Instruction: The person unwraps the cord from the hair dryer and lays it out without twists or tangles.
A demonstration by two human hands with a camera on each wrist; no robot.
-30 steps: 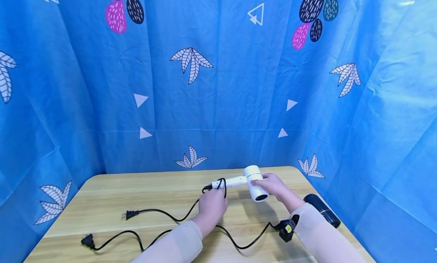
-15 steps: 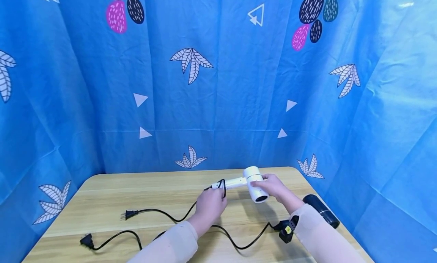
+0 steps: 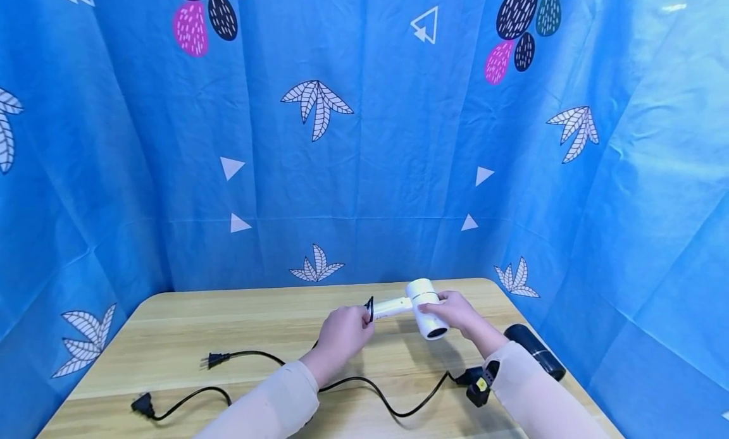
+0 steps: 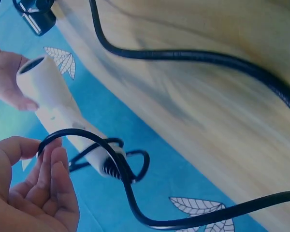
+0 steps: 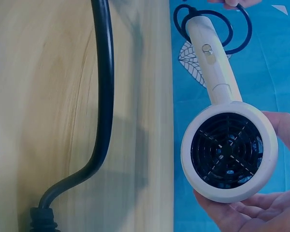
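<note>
A white hair dryer (image 3: 431, 323) hangs above the table, its handle pointing left. My right hand (image 3: 457, 312) grips its barrel, thumb on the near side and fingers around the back. In the right wrist view the dark round grille (image 5: 227, 151) faces the camera. My left hand (image 3: 342, 335) is at the handle's end, pinching the dryer's black cord (image 4: 77, 131) between thumb and fingertips. Seen from the left wrist, the cord loops around the handle's lower end (image 4: 94, 155) and then runs off to the right. The dryer's two-pin plug (image 3: 218, 359) lies on the table at left.
A second black cord (image 3: 393, 406) snakes across the wooden table (image 3: 256, 312), from a plug (image 3: 145, 404) at front left to a black block with a yellow label (image 3: 478, 391) by my right wrist. A black cylinder (image 3: 534, 350) lies near the right edge. Blue curtain (image 3: 364, 142) surrounds the table.
My left hand has moved slightly left and up along the handle's end, drawing the cord with it; the cord loop on the handle looks narrower. The right hand and dryer barely move.
</note>
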